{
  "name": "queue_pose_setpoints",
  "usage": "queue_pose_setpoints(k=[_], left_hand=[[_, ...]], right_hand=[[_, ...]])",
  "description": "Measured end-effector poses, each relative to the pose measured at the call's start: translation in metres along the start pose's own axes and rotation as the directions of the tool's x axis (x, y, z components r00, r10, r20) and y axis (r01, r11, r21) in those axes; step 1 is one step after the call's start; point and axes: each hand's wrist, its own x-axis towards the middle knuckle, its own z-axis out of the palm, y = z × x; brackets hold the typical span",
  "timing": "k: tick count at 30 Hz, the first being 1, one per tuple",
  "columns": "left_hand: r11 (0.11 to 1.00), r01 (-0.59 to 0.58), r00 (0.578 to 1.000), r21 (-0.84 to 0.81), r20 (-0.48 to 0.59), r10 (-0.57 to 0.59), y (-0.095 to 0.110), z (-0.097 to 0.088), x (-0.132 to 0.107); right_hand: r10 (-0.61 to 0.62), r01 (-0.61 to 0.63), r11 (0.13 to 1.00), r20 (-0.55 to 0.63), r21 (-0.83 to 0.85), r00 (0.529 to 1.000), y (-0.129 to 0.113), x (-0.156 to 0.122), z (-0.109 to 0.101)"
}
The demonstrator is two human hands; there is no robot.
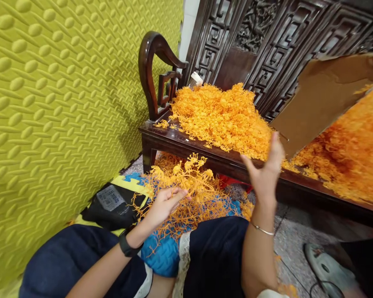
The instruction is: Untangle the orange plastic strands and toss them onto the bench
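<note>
My left hand [166, 205], with a dark band at its wrist, is closed in a pinch on an orange plastic sprue [202, 182] with small many-legged pieces at its upper end. My right hand [265, 174] is raised in front of the wooden bench [186, 142], thumb and fingers apart, and nothing shows in it. Close behind it lies a big heap of small orange plastic pieces [220, 118] on the seat. Below my left hand spreads a tangle of bare orange runners [186, 211], partly hidden by the hand.
A cardboard sheet [313, 99] stands on the bench, with another orange heap [357, 145] to its right. A black bag [112, 207] lies by the yellow padded wall [65, 103]. Another person's foot in a grey clog [325, 269] is at lower right.
</note>
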Motion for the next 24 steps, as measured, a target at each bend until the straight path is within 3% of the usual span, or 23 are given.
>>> queue_pose_setpoints(k=[3, 5, 7, 10, 13, 20, 24], left_hand=[[0.997, -0.026, 1.0, 0.068, -0.008, 0.027, -0.002, -0.002, 0.001], [0.99, -0.049, 0.998, 0.132, -0.033, 0.054, -0.001, -0.004, 0.002], [0.98, -0.07, 0.995, 0.188, -0.057, 0.082, 0.002, -0.006, 0.002], [0.963, -0.098, 0.992, 0.251, -0.052, 0.114, 0.009, -0.007, -0.001], [0.949, -0.134, 0.99, 0.287, -0.012, 0.143, 0.017, -0.006, -0.004], [0.956, -0.168, 0.984, 0.241, 0.104, 0.146, 0.016, -0.01, -0.004], [0.96, -0.111, 0.992, 0.257, 0.078, 0.094, 0.009, -0.015, -0.003]], right_hand=[[0.05, -0.055, 0.979, 0.033, 0.195, 0.998, -0.008, -0.009, 0.022], [0.094, -0.176, 0.899, 0.217, 0.4, 0.972, -0.022, -0.013, 0.029], [0.043, -0.277, 0.827, 0.437, 0.489, 0.899, -0.04, -0.016, 0.03], [-0.044, -0.273, 0.868, 0.611, 0.415, 0.79, -0.063, -0.022, 0.031], [-0.06, -0.199, 0.921, 0.629, 0.334, 0.775, -0.075, -0.026, 0.035], [-0.101, -0.171, 0.926, 0.655, 0.337, 0.749, -0.076, -0.027, 0.037], [-0.125, -0.142, 0.914, 0.596, 0.381, 0.793, -0.075, -0.027, 0.037]])
